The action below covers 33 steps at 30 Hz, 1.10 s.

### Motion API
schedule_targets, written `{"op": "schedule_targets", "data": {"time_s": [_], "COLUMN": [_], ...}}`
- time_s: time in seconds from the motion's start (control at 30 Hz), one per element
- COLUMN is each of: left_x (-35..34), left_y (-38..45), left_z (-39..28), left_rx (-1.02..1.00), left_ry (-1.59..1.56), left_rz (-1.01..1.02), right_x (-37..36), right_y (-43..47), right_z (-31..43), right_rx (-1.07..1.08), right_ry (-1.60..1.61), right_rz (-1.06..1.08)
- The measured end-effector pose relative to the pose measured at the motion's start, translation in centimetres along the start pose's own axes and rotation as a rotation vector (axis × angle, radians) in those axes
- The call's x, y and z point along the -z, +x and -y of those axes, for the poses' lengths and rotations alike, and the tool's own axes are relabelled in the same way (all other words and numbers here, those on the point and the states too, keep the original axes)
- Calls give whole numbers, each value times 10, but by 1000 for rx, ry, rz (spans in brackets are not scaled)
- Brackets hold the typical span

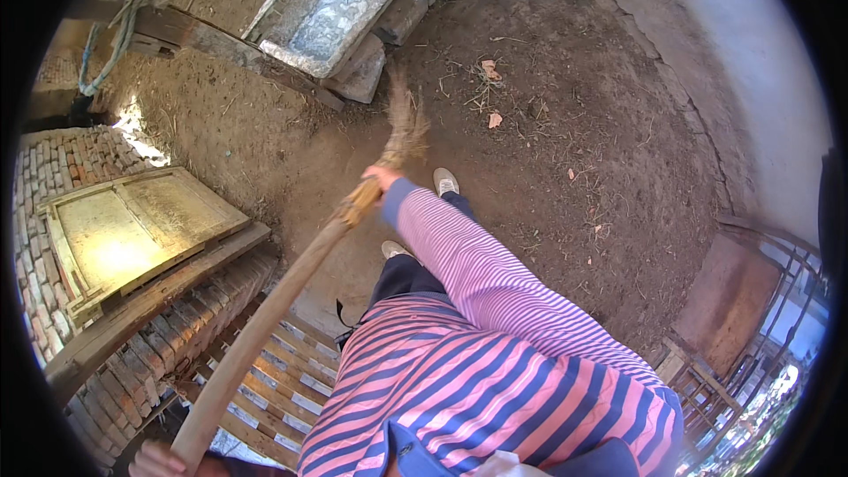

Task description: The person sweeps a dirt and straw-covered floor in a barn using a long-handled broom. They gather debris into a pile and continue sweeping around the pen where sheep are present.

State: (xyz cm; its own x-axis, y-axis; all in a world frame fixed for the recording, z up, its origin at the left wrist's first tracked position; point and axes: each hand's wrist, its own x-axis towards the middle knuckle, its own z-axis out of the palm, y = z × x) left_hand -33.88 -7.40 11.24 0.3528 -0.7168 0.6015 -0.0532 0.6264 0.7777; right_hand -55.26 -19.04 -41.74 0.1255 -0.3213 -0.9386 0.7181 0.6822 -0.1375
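Observation:
A broom with a long wooden handle [285, 285] slants across the view from lower left to upper middle. My left hand [158, 460] wraps the handle near its end, at the bottom left edge. Farther down, my right hand [383, 177] grips the yellowish bound part just above the bristles [405, 122]. The bristles are blurred and meet the dirt floor near the foot of a stone trough [324, 20]. To the right of the bristles lie straw bits and a pinkish fragment [495, 120], with a similar fragment [489, 69] beyond it.
A wooden beam [232, 46] with a rope [126, 26] runs up to the trough. Left stands a low brick wall with a wooden panel [142, 225] on it. A slatted wooden pallet [285, 377] lies below. A rusty metal frame [722, 318] stands right, by a pale wall [742, 46].

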Motion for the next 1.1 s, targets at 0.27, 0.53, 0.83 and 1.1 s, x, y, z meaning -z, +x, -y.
{"op": "schedule_targets", "data": {"time_s": [0.27, 0.53, 0.83, 1.1], "left_x": [-107, -79, -108, -203], "left_y": [-64, -37, 57, -1], "left_z": [163, 167, 62, 188], "left_rx": [580, 714, -5, 451], "left_ry": [-259, -328, -194, -231], "left_rz": [32, -64, 46, -30], "right_x": [412, 380, 4, 288], "right_y": [-24, -31, 3, 24], "right_z": [96, 138, 141, 199], "right_rx": [224, 310, 72, 104], "right_ry": [64, 69, 253, 302], "right_rz": [-237, -239, 73, -199]}}
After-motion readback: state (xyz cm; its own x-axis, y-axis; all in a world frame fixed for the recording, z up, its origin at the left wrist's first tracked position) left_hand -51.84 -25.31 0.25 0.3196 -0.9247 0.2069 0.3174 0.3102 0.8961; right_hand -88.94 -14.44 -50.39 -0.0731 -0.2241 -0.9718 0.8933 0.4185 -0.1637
